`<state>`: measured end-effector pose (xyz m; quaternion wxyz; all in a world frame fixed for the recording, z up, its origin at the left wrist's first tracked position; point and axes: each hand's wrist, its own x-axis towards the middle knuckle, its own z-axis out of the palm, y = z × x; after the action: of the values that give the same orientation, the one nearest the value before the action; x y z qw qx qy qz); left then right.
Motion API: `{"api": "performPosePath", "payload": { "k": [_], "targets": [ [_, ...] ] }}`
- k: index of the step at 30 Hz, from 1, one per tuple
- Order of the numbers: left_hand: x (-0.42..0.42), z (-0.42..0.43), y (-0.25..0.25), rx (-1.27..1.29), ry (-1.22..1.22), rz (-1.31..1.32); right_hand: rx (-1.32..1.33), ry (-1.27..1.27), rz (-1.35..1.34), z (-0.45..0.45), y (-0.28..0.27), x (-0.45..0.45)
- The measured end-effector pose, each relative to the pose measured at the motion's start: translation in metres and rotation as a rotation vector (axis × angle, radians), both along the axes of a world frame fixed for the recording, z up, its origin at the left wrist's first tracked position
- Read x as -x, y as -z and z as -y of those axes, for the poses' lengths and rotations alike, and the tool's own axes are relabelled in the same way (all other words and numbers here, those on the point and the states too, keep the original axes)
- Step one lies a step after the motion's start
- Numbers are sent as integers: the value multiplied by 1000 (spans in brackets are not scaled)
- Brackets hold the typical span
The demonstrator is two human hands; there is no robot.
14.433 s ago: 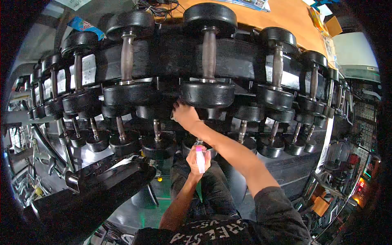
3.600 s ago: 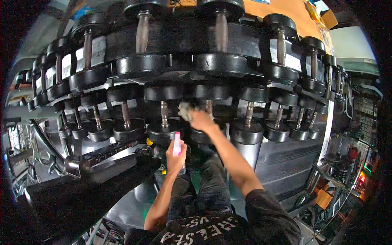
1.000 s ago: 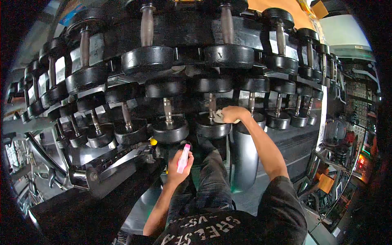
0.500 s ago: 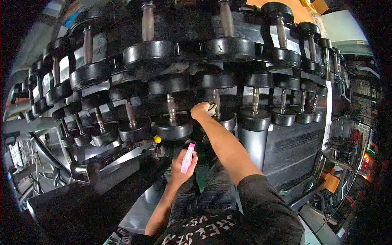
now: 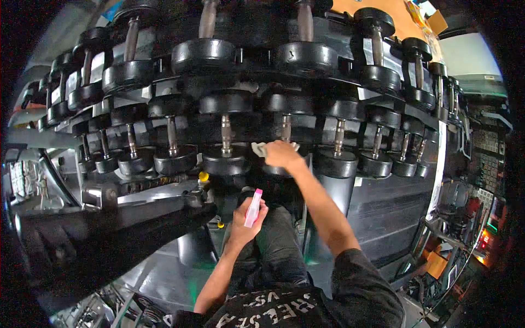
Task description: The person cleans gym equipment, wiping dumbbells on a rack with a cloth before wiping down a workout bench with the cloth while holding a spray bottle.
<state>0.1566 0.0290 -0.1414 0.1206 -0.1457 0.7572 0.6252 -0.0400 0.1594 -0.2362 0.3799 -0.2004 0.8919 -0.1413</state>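
The person's right grip (image 5: 281,154) is curled closed over a pale cloth (image 5: 259,148), which pokes out on both sides of the fingers; the fingertips are hidden beneath the hand. It lies over the near end of one dumbbell (image 5: 286,128) in the lower row of the rack (image 5: 257,30), about midway along the rack's front edge. The hand hides the join of handle and near weight, so I cannot tell how much of the cloth touches the metal.

The left grip (image 5: 243,225) is wrapped around a spray bottle (image 5: 253,209), held tilted in front of the rack's front edge, with its pink tip pointing up and toward the dumbbells. It is near the right grip but apart from it.

On the lower row, a left-hand dumbbell (image 5: 226,128) and a right-hand dumbbell (image 5: 339,136) flank the one under the cloth. Larger dumbbells stand on the upper row. A wooden surface (image 5: 402,27) shows past the rack's back edge, toward the right.
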Motion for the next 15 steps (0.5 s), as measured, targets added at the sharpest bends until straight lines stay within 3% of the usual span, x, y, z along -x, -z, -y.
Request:
{"api": "performPosePath", "payload": {
  "k": [2, 4, 5, 6, 8, 10, 11, 13, 14, 15],
  "targets": [
    [-6, -12, -3, -23, -18, -5, 139, -10, 65, -35, -6, 3],
    [-7, -22, -8, -67, -72, -38, -22, 7, 14, -61, -37, 2],
    [-8, -27, -13, -117, -110, 10, -65, -2, -11, -82, -16, 2],
    [-13, -35, -16, -107, -123, -5, -106, 97, 24, -107, -53, 4],
    [-17, -46, -6, -141, -100, -18, -101, 136, 24, -141, -56, -1],
    [-15, -57, -5, -55, -86, -60, 343, 539, 23, -167, -67, -22],
    [-14, -63, -6, 30, -63, -91, 345, 529, 18, -184, -50, -35],
    [-11, -72, -8, 100, -72, -82, 936, 1164, 274, -213, 2, -70],
    [-11, -76, -8, 169, -71, -70, 938, 1157, 275, -215, -8, -83],
    [-10, -81, -7, 171, -77, -73, 1135, 1319, 452, -213, -24, -95]
  ]
}}
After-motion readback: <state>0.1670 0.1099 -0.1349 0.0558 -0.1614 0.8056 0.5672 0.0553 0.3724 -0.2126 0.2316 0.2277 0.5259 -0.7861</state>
